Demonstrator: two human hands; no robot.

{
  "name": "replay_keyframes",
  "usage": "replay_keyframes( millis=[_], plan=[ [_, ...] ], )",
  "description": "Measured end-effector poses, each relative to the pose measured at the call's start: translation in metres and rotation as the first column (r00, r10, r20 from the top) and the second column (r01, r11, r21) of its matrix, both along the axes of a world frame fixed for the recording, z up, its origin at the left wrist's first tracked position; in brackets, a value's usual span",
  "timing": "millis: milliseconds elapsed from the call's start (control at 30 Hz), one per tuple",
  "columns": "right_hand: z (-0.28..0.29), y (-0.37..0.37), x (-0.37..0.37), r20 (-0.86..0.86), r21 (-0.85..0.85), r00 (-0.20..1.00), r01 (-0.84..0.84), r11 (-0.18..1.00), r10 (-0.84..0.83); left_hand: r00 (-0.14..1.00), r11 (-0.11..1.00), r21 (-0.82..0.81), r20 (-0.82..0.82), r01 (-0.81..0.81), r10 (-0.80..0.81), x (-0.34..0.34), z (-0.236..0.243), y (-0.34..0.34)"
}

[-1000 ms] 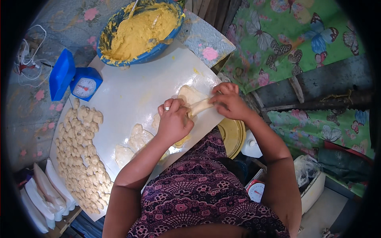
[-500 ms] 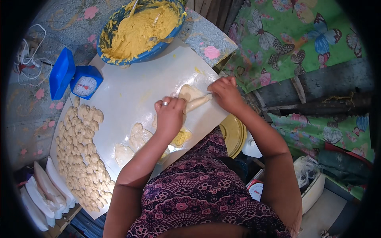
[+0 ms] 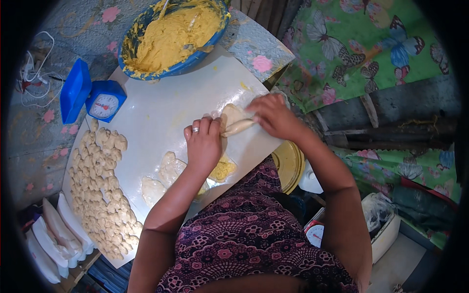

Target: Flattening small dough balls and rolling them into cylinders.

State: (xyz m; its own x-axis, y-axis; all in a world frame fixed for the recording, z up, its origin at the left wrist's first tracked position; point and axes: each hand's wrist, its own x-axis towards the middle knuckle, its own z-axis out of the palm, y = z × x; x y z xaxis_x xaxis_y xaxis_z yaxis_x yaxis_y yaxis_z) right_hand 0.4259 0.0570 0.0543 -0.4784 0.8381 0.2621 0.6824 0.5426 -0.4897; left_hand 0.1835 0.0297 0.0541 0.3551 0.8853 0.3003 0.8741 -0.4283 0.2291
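A flattened piece of pale dough (image 3: 233, 117) lies on the white tabletop, its near edge folded over into a roll. My left hand (image 3: 205, 141), with a ring on one finger, has its fingers curled down at the dough's left end; the fingertips are partly hidden. At the opposite end, my right hand (image 3: 274, 117) pinches the dough's right tip. Close by my left forearm are more flattened dough pieces (image 3: 171, 166), and a patch of yellow filling (image 3: 223, 169) sits just below my left wrist.
A blue basin (image 3: 171, 73) of yellow mixture stands at the far edge. Left are a blue scale (image 3: 105, 103) and many small dough lumps (image 3: 100, 185). White bags (image 3: 73, 224) stand beyond the left edge; a yellow lid (image 3: 288, 168) is below the right edge.
My right hand has moved slightly left, over the dough's right end. My left hand has shifted a little left and down. The rolled edge looks shorter and thicker.
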Motion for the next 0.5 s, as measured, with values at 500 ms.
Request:
replay_keyframes(
  millis=[500],
  plan=[
    [-0.006, 0.007, -0.003, 0.016, -0.039, 0.968, -0.248, 0.968, 0.249, 0.957, 0.972, -0.009, 0.180, 0.234, -0.229, -0.002, 0.002, 0.009]
  ],
)
